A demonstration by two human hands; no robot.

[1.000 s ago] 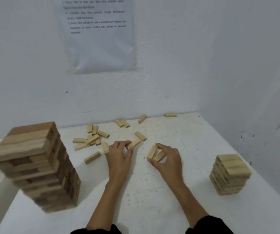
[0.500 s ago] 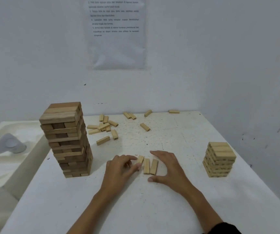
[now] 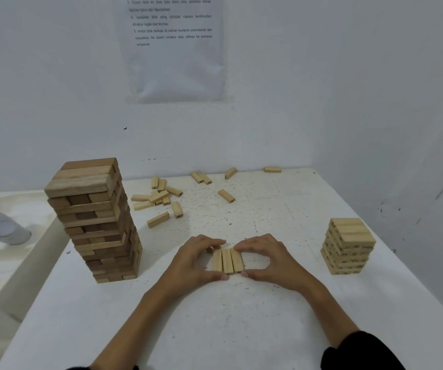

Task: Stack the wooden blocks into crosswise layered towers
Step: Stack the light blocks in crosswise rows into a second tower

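With the left grip (image 3: 196, 259) and right grip (image 3: 271, 260) both pinching the three-block row (image 3: 227, 260) on the worktop (image 3: 241, 329), uneven squeezing could splay it, leaving a crooked base.

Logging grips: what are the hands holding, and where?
Three blocks side by side: left hand and right hand pinch the row by its far and near ends.

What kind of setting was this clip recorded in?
Likely a bare indoor corner set up for a stacking exercise: a speckled white table against plain white walls, a printed instruction sheet posted above, and a tall block tower, a shorter tower and loose blocks.
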